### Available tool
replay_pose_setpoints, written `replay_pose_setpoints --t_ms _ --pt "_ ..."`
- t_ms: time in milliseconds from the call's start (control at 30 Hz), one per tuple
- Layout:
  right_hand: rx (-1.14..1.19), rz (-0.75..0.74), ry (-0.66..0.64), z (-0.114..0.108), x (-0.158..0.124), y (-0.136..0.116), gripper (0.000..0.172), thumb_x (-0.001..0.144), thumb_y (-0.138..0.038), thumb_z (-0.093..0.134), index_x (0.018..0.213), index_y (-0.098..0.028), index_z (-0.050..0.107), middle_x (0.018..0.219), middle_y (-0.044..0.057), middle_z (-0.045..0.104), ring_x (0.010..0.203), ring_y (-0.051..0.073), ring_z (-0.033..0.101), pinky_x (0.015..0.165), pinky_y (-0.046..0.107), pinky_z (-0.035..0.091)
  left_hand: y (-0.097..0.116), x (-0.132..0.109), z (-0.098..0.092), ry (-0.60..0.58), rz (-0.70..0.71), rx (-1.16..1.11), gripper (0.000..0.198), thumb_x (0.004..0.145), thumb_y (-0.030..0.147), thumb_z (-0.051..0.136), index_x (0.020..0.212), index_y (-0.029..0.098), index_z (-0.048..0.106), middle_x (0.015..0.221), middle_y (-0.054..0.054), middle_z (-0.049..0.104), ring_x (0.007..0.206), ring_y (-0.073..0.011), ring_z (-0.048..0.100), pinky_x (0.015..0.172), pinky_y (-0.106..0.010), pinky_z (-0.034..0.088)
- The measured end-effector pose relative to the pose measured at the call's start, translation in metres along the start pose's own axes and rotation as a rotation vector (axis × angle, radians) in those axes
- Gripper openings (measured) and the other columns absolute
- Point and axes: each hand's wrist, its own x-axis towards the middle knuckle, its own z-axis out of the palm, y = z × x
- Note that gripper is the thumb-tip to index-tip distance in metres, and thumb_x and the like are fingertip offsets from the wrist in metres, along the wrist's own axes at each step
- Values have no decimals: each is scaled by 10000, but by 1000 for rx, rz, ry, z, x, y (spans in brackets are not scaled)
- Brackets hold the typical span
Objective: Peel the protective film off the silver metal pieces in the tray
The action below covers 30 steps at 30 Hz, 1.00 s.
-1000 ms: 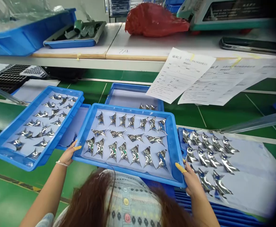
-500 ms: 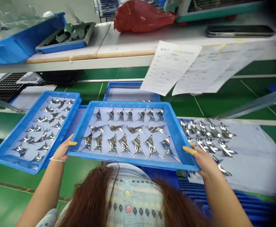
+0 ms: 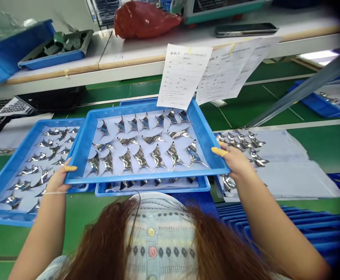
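A blue plastic tray point(image 3: 146, 177) is held up in front of me, tilted slightly, with rows of shiny, pointed metal parts point(image 3: 156, 157) on its white lining. My left hand point(image 3: 58, 178) grips its near left corner, and my right hand point(image 3: 234, 158) grips the right end; both thumbs, in yellow finger covers, press on the rim. Beneath it, a second blue tray point(image 3: 155, 191) with similar parts shows only its near edge. To the left, another lined tray point(image 3: 0, 216) holds more of the metal parts, partly behind my left forearm.
White sheets point(image 3: 289, 175) with several metal parts lie to the right, above stacked blue trays point(image 3: 289, 225). Printed papers point(image 3: 184, 76) hang from the shelf edge over the held tray's far side. The shelf carries a red bag point(image 3: 145, 19) and a phone point(image 3: 246, 30). A metal strut point(image 3: 298, 93) slants at right.
The held tray has moved left and farther away, now above the second tray, whose near edge shows below it. Both hands keep their grip. The camera view has shifted right.
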Motion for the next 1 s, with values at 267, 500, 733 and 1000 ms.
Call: replay_pose_setpoints --t_ms 267,500,733,1000 --pt "75 186 -13 3 -25 82 609 521 -338 776 1097 -218 620 963 32 730 869 278 687 664 343 594 -92 8 -15 -59 17 -34 856 457 82 674 1295 166 521 721 12 688 507 -144 601 446 -202 489" --pt "-68 155 -42 -5 -8 88 480 537 -380 748 972 -198 659 853 39 728 795 283 683 604 348 565 -120 -6 -16 -41 20 -64 925 469 142 720 1360 182 474 786 3 706 612 -166 635 506 -203 501" --pt "-333 50 -78 -17 8 63 438 605 -429 689 964 -178 665 820 45 725 721 272 671 618 343 532 -147 -31 -26 29 -21 -151 941 490 136 715 1384 202 428 870 3 711 690 -184 660 586 -245 539" --pt "-680 -189 -165 27 104 17 128 589 -320 675 629 -200 655 686 53 694 754 301 634 670 340 461 -163 -58 -6 174 10 -212 788 538 166 671 1307 205 501 911 -8 703 756 -194 655 633 -248 520"
